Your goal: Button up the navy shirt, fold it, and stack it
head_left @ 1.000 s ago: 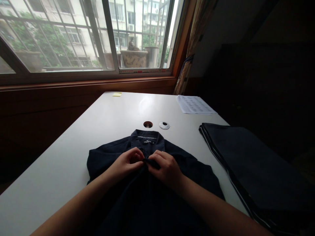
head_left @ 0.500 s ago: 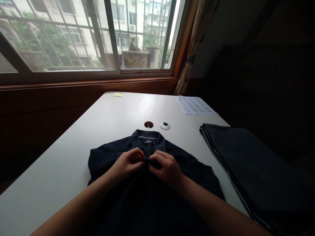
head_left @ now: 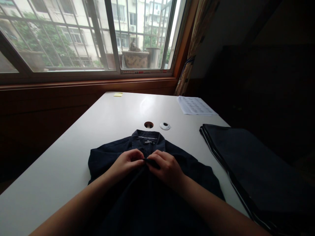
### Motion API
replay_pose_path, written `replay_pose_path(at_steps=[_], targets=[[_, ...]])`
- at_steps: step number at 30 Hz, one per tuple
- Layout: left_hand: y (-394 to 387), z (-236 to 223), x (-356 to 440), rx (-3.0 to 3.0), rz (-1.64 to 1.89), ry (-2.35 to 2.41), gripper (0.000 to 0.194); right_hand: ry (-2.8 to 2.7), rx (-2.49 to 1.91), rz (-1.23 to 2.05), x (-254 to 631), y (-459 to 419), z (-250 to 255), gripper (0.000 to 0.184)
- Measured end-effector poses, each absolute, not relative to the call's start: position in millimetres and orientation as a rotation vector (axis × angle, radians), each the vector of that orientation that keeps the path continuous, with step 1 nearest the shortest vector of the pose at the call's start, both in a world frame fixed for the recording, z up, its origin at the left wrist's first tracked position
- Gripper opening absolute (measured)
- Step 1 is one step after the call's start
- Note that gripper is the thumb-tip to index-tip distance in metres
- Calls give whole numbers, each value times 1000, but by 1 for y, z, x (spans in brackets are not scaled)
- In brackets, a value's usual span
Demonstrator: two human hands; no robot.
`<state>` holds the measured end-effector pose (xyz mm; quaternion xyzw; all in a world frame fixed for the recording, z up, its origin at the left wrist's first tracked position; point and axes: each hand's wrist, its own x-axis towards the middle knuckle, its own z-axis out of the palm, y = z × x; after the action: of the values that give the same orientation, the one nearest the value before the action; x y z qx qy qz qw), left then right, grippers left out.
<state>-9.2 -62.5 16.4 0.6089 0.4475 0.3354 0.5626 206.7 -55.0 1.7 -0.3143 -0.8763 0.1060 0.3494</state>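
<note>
A dark navy collared shirt (head_left: 147, 203) lies face up on the white table (head_left: 81, 131), its collar pointing toward the window. Just below the collar, my left hand (head_left: 129, 162) pinches the front placket between thumb and fingers. My right hand (head_left: 166, 165) grips the same raised fold from the other side, and the fingertips of both hands nearly meet there. Any button between the fingertips is hidden. A label shows inside the neck, and the lower shirt fades into shadow under my forearms.
To the right lies a folded dark cloth (head_left: 246, 160) with pale edging. Printed sheets (head_left: 195, 105) rest at the far right corner, a yellow sticky note (head_left: 118, 94) at the far left. Beyond the shirt are a cable hole (head_left: 149, 125) and its loose white cover (head_left: 165, 126).
Both hands stay at the same spot on the placket. Only their fingers have shifted slightly, and the shirt lies as before.
</note>
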Motion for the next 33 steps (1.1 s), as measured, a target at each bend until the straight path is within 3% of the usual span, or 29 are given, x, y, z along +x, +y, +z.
replay_pose_path(at_steps=[20,28,33], targets=[[-61,15,-10,1468,748,1057,27,-2314,-888,252,204,-59,-3,6],[-64,16,-6,1253,741,1029,37,-2368,-815,133,204,-59,0,6],[-62,13,-11,1319,726,964,33,-2359,-717,87,207,-58,2,7]])
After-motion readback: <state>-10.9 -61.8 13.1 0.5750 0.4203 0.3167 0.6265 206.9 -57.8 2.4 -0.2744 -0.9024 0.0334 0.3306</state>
